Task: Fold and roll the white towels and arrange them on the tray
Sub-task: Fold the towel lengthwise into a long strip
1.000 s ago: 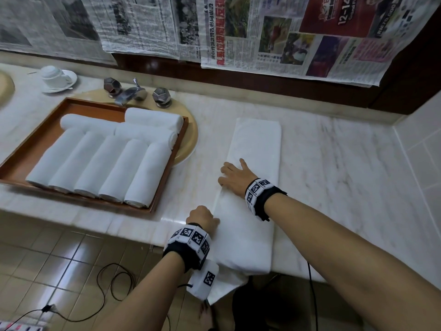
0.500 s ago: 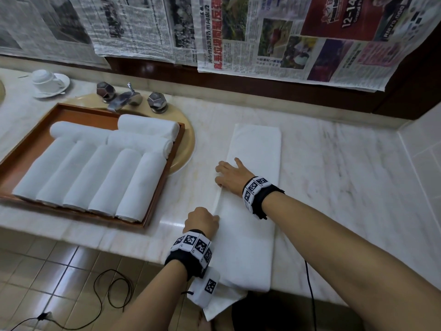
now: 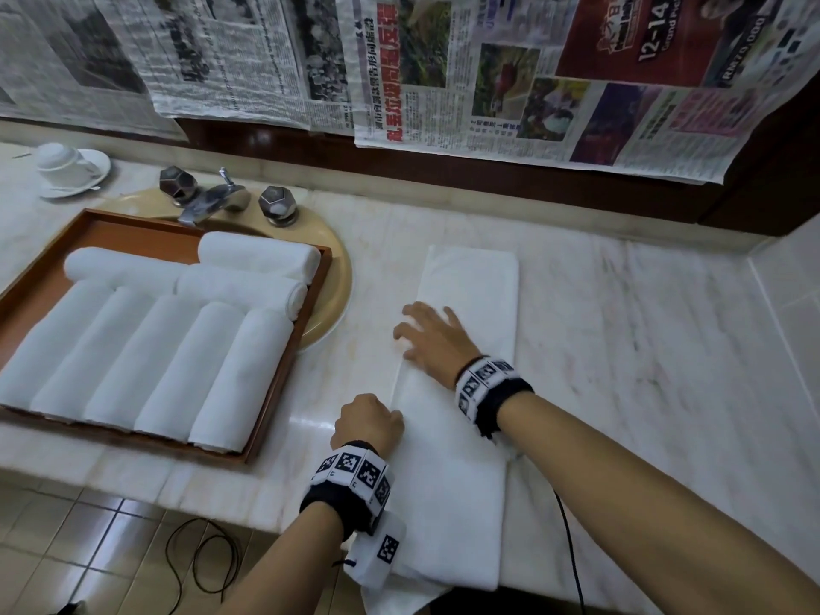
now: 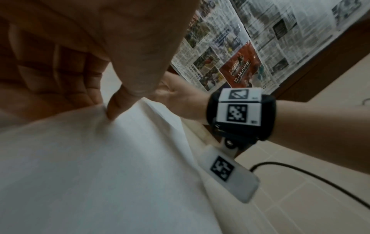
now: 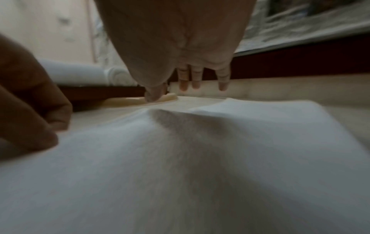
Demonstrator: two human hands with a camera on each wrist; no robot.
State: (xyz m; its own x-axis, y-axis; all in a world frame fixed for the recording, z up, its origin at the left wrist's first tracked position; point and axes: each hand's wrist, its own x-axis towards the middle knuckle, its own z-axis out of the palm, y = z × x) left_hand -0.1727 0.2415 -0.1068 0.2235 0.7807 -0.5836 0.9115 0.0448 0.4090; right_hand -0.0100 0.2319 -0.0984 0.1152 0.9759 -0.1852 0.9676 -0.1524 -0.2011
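A white towel [image 3: 461, 415], folded into a long strip, lies on the marble counter [image 3: 643, 348] with its near end hanging over the front edge. My left hand [image 3: 370, 419] is curled at the strip's left edge, where thumb and fingers pinch the cloth [image 4: 109, 110]. My right hand [image 3: 430, 337] rests flat on the towel farther along, fingers straight and spread [image 5: 188, 82]. The brown wooden tray [image 3: 133, 226] to the left holds several rolled white towels [image 3: 168, 361].
The tray sits over a beige sink [image 3: 339, 281] with a metal faucet [image 3: 213, 201]. A cup on a saucer [image 3: 66, 166] stands at the far left. Newspapers [image 3: 488, 73] cover the back wall. A tiled wall [image 3: 790, 304] bounds the right. A black cable [image 3: 199, 557] lies on the floor.
Both hands stay on the towel at much the same spots. The right hand's fingers spread a little wider. The head view has shifted slightly.
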